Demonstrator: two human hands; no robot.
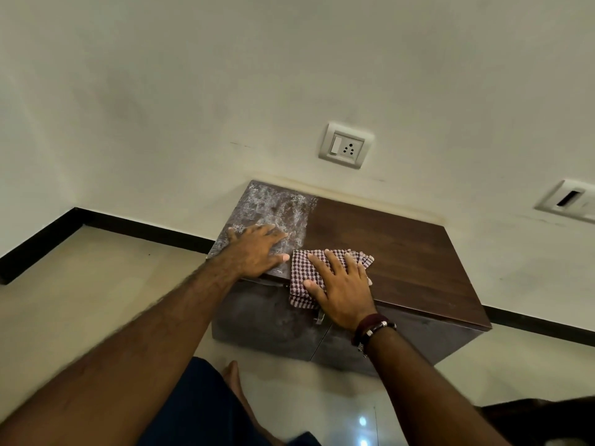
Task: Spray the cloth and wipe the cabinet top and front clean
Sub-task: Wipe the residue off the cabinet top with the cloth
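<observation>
A low dark-brown cabinet (402,252) stands on the floor against the wall. The left third of its top is grey with dust; the rest looks clean. A folded red-and-white checked cloth (304,268) lies at the top's front edge and hangs slightly over it. My right hand (341,284) presses flat on the cloth with fingers spread. My left hand (257,249) rests flat on the dusty part, just left of the cloth. The cabinet front (267,320) looks dull and smeared. No spray bottle is in view.
A wall socket with a switch (346,146) sits above the cabinet, and another wall plate (570,199) is at the right. A black skirting (48,239) runs along the wall. My knee and bare foot (233,375) are on the tiled floor before the cabinet.
</observation>
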